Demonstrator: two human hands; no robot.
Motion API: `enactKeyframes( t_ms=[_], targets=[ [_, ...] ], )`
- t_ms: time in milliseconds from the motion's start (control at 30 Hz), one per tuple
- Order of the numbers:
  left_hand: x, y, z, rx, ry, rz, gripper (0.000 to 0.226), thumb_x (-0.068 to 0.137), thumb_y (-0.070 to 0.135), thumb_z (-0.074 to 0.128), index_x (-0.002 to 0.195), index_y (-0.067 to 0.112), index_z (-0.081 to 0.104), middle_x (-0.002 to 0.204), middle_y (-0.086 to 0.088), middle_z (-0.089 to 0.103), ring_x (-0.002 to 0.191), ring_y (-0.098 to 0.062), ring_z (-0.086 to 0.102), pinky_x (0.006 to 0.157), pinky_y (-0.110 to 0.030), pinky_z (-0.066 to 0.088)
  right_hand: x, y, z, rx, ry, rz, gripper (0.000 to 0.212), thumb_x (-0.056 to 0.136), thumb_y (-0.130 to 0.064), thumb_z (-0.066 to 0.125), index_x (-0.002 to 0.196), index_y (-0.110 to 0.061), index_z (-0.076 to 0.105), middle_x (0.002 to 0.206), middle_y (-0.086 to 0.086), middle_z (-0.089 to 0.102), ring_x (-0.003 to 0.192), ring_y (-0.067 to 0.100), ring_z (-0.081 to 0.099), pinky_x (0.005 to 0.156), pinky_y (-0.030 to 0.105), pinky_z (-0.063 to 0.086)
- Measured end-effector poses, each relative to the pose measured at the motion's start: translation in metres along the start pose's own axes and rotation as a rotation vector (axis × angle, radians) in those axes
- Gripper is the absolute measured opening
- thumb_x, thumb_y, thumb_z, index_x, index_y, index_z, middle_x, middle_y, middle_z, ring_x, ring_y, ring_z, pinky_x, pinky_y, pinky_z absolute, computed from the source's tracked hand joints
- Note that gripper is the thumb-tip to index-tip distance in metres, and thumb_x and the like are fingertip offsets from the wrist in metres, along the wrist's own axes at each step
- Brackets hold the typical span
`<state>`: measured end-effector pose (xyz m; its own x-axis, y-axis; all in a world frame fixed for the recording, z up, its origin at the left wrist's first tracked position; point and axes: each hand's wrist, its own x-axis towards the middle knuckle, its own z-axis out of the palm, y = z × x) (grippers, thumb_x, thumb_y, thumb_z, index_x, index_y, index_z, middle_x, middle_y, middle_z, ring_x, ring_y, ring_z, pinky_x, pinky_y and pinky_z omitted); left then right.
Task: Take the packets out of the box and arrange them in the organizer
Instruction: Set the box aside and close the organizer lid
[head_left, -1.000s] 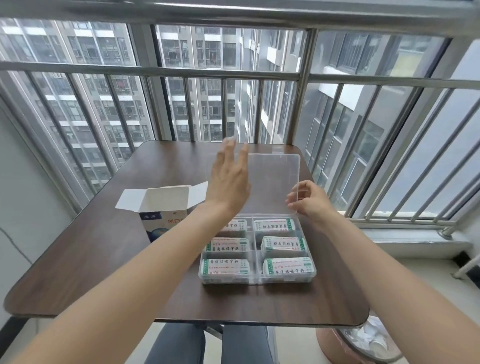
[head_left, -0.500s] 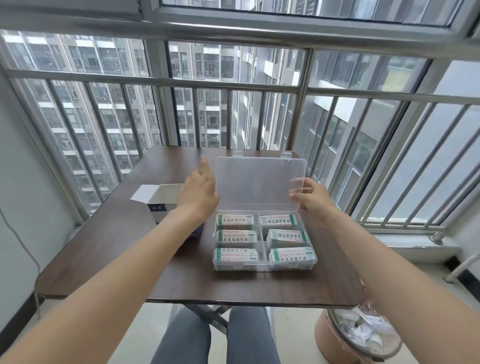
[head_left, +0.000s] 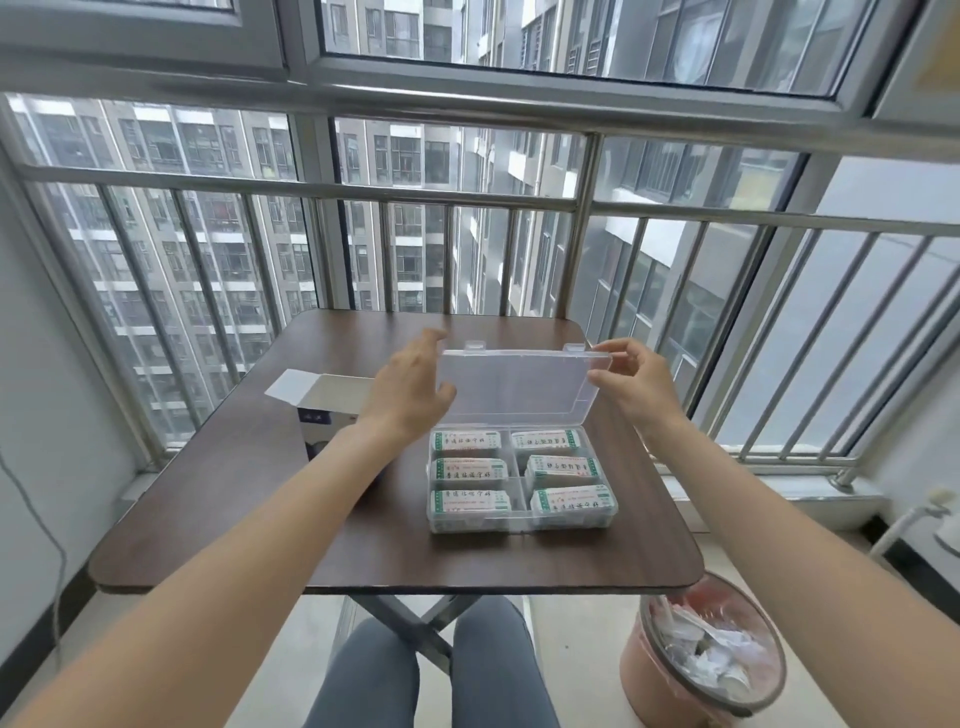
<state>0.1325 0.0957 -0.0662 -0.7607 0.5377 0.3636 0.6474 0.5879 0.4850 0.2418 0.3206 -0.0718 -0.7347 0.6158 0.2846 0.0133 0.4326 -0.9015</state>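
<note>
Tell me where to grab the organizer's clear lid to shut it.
Take the lid by its raised far edge near the two latch tabs, one hand at each side corner. It stands tilted open, hinged at the organizer base, so the free top edge swings forward over the packets.

Clear organizer (head_left: 522, 519) holding six packets (head_left: 470, 502), open box (head_left: 324, 400)

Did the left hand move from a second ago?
Yes. The left hand went from in front of the clear lid to the lid's left edge, beside the cardboard box.
</note>
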Motion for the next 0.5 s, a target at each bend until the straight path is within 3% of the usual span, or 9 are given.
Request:
enactKeyframes(
  t_ms=[67, 200, 267, 300, 400, 500],
  targets=[
    [-0.008, 0.005, -0.003, 0.013, 0.005, 0.054, 0.043, 0.086, 0.009, 0.055, 0.129, 0.009, 0.046, 0.127, -0.009, 0.055, 0.118, -0.026, 0.051, 0.099, -0.037, 0.040, -0.011, -0.002, -0.006, -0.112, -0.015, -0.080, 0.022, 0.081, -0.002, 0.066, 0.097, -0.016, 0.064, 0.095, -0.002, 0.064, 0.091, 0.012, 0.058, 0.083, 0.024, 0.046],
    [-0.031, 0.014, -0.003, 0.083, -0.055, 0.141, 0.033, 0.092, 0.013, 0.050, 0.124, 0.010, 0.053, 0.128, -0.005, 0.056, 0.116, -0.022, 0.052, 0.098, -0.033, 0.041, -0.042, -0.003, -0.016, -0.360, -0.050, -0.292, 0.021, 0.082, 0.000, 0.062, 0.096, -0.015, 0.067, 0.096, -0.007, 0.065, 0.092, 0.007, 0.057, 0.076, -0.001, 0.034],
    [-0.040, 0.014, -0.001, 0.108, -0.130, 0.159, 0.034, 0.093, 0.014, 0.049, 0.127, 0.011, 0.052, 0.131, -0.004, 0.055, 0.119, -0.022, 0.050, 0.099, -0.034, 0.040, -0.055, -0.001, -0.018, -0.452, -0.091, -0.353, 0.022, 0.083, 0.001, 0.062, 0.100, -0.011, 0.068, 0.098, -0.004, 0.064, 0.094, 0.007, 0.055, 0.079, -0.005, 0.032],
    [-0.045, 0.014, 0.001, 0.121, -0.178, 0.164, 0.035, 0.094, 0.015, 0.048, 0.129, 0.012, 0.050, 0.133, -0.004, 0.053, 0.121, -0.022, 0.049, 0.101, -0.035, 0.039, -0.060, 0.002, -0.019, -0.505, -0.122, -0.372, 0.023, 0.084, -0.001, 0.062, 0.103, -0.012, 0.068, 0.102, -0.003, 0.065, 0.098, 0.009, 0.056, 0.085, -0.001, 0.033],
    [-0.059, 0.013, 0.008, 0.169, -0.303, 0.183, 0.042, 0.096, 0.014, 0.045, 0.137, 0.012, 0.043, 0.143, -0.005, 0.045, 0.130, -0.022, 0.042, 0.106, -0.036, 0.034, -0.076, 0.013, -0.018, -0.617, -0.216, -0.372, 0.029, 0.087, -0.004, 0.059, 0.113, -0.016, 0.065, 0.115, 0.001, 0.064, 0.111, 0.017, 0.055, 0.101, 0.027, 0.041],
    [-0.074, 0.016, 0.016, 0.214, -0.368, 0.194, 0.046, 0.095, 0.008, 0.042, 0.141, 0.009, 0.039, 0.146, -0.007, 0.041, 0.132, -0.025, 0.040, 0.106, -0.031, 0.030, -0.093, 0.022, -0.016, -0.690, -0.284, -0.350, 0.034, 0.089, -0.007, 0.056, 0.120, -0.018, 0.062, 0.124, 0.000, 0.060, 0.117, 0.017, 0.051, 0.100, 0.027, 0.037]
  ],
)
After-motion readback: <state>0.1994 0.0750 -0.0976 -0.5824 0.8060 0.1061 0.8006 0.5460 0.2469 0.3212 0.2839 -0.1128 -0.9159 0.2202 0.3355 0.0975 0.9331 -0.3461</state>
